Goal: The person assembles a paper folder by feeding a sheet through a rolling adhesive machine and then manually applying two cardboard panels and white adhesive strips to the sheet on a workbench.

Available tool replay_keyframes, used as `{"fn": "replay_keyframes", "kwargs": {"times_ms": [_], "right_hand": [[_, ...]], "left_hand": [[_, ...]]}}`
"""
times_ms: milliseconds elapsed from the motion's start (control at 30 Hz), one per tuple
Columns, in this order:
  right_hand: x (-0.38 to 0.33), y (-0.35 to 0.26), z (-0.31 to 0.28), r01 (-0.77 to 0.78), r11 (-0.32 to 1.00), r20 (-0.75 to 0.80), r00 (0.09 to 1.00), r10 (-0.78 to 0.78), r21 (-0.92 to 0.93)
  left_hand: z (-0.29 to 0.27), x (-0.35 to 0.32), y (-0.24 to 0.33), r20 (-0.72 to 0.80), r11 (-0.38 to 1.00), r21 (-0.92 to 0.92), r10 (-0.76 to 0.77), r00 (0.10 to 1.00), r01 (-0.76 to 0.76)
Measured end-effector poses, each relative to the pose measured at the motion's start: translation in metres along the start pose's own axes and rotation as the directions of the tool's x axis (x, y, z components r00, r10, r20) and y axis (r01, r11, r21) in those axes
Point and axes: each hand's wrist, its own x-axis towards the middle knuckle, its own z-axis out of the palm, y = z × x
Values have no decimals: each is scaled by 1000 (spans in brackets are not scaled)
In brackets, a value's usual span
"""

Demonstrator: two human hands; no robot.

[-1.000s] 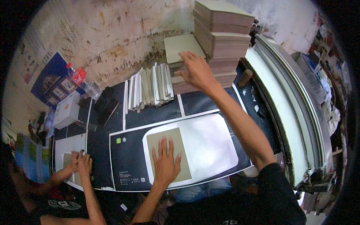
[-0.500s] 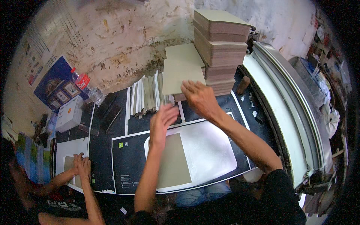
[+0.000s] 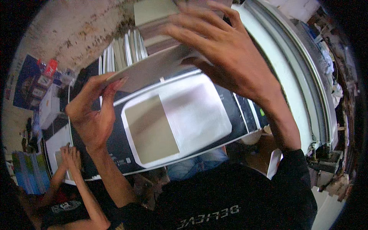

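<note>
A thin grey cardboard sheet [image 3: 147, 73] is raised and tilted above the table. My left hand [image 3: 94, 115] pinches its left end between thumb and fingers. At the sheet's right end, my right hand [image 3: 237, 57] has its fingers spread and blurred; the palm hides that end, so I cannot tell how firmly they touch. Below lies a white sheet with rounded corners [image 3: 199, 111], glossy on its right part. One grey cardboard panel [image 3: 151, 132] lies flat on its left part.
Stacked cardboard [image 3: 153, 32] stands at the back, beside narrow strips [image 3: 126, 50]. A long curved-looking metal machine [image 3: 299, 65] borders the right. At left are a white box [image 3: 50, 109], a red-labelled bottle [image 3: 50, 68] and another person's hands [image 3: 71, 159] over a panel.
Both hands have risen closer to the camera, and my left hand now grips a cardboard sheet. Earlier my right hand was over the cardboard at the stack. The view has shifted.
</note>
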Motion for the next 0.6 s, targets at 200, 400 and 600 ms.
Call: {"fn": "replay_keyframes", "kwargs": {"times_ms": [200,400,600], "right_hand": [[-89,-33,46,-528,417,179,752,634,740],[-149,-72,76,-732,47,514,521,682,680],[-142,-60,61,-934,155,660,338,671,321]], "left_hand": [[64,-69,-1,-42,967,-164,-205,978,196],[122,-144,24,497,383,-668,-409,765,638],[127,-160,12,420,738,-488,-270,866,467]]}}
